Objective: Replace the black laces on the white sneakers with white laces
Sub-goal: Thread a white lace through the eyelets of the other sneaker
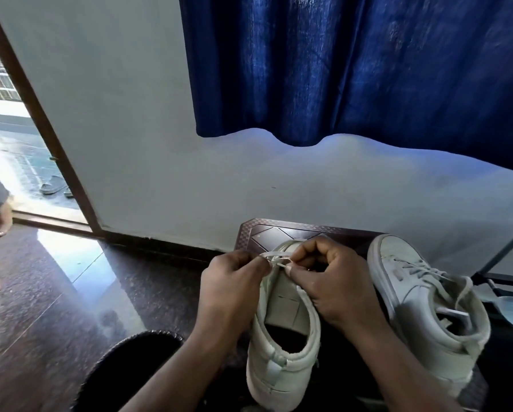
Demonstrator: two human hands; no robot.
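The sneaker (pixel 282 352) points away from me so my left hand (pixel 234 281) and right hand (pixel 332 286), both pinching the white lace (pixel 276 258), reach its front eyelets.

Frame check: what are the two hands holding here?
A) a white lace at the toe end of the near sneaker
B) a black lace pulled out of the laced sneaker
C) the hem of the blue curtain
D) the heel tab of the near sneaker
A: the left hand and the right hand each pinch the white lace over the toe end of the near sneaker; the laced sneaker lies beside it.
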